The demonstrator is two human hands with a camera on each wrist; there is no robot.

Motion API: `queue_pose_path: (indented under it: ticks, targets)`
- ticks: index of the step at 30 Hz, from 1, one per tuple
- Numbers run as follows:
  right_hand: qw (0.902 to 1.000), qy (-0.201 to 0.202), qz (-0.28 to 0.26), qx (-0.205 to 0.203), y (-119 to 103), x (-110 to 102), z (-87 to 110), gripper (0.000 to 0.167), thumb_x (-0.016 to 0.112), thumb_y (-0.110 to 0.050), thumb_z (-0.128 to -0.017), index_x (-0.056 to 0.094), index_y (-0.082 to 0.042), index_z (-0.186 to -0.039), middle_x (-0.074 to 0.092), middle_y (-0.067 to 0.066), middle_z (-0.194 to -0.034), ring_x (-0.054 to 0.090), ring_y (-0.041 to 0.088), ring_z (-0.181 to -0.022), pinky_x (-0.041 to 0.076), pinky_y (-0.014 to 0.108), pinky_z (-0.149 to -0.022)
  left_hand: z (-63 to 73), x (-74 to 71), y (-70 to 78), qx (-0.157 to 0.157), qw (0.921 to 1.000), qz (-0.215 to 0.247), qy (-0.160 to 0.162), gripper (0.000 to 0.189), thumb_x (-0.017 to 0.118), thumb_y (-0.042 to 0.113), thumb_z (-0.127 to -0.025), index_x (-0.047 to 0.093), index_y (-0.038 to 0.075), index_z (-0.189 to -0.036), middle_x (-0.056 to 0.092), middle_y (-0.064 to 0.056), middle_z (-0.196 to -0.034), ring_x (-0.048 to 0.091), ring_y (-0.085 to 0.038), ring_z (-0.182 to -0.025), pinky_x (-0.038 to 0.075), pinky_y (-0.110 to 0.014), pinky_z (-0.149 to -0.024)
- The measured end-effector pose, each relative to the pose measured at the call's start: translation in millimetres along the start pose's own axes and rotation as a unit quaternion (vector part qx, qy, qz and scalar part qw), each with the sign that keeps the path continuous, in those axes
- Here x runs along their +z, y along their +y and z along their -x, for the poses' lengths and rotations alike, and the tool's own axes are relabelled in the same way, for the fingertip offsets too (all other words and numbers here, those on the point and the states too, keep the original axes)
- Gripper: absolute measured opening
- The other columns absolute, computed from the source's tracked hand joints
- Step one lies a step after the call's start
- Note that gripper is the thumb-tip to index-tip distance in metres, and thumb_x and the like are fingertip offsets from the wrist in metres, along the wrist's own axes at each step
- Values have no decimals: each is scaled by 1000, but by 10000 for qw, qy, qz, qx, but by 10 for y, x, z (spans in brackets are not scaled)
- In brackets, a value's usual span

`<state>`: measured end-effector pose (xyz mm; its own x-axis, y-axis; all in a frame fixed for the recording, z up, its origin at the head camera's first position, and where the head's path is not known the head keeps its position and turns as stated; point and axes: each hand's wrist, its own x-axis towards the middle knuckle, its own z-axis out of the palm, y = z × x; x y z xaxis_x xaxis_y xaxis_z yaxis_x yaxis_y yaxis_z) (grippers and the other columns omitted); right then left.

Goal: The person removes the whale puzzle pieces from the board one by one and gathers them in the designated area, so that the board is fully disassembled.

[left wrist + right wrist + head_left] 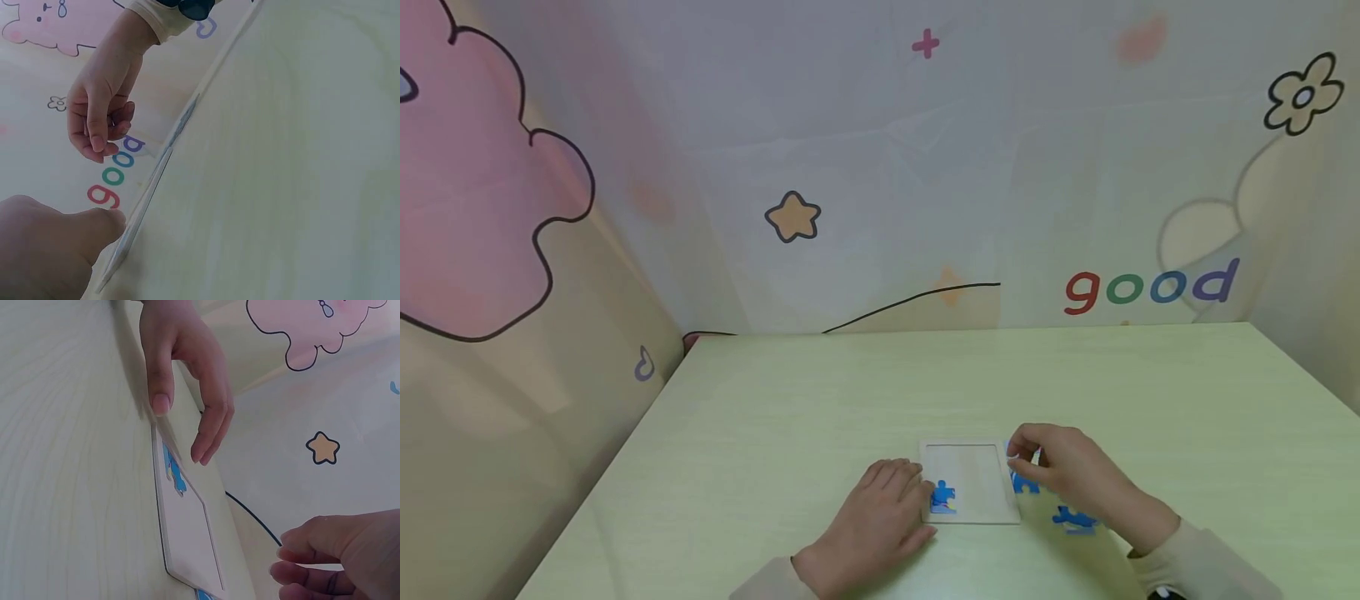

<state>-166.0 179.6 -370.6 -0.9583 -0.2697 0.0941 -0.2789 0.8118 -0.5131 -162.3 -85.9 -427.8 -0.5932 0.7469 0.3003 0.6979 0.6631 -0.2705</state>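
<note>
A shallow white puzzle tray lies flat on the table, with one blue jigsaw piece in its lower left corner. My left hand rests at the tray's left edge, its fingers extended and the thumb low by the near corner. Over the tray's right edge is my right hand, raised, with fingers bent and nothing visible between them. Under those fingers lie blue jigsaw pieces, partly covered by the hand. In the right wrist view the right hand shows a gap between thumb and fingers.
More blue jigsaw pieces lie nearer me, below the right wrist. The pale green table extends to a printed cloth backdrop at the back and sides.
</note>
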Motion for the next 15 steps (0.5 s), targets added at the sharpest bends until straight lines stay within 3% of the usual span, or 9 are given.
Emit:
queue_pose_path:
  ticks: [10, 15]
  targets:
    - [9968, -137, -384, -690, -72, 157, -79, 7, 68, -16, -87, 66, -11, -92, 61, -8, -79, 43, 0, -61, 40, 19, -56, -3, 61, -27, -321, 9987, 272, -300, 46, 47, 53, -96, 58, 19, -125, 56, -2, -135, 49, -19, -128, 36, -37, -109]
    - [9966, -266, -512, -594, -117, 240, -110, 9, 70, -17, -86, 67, -11, -93, 62, -6, -84, 45, 2, -64, 41, 19, -59, -10, 75, -20, -399, 9981, 371, -302, 46, 49, 53, -95, 59, 19, -125, 57, 0, -134, 50, -19, -127, 37, -37, -109]
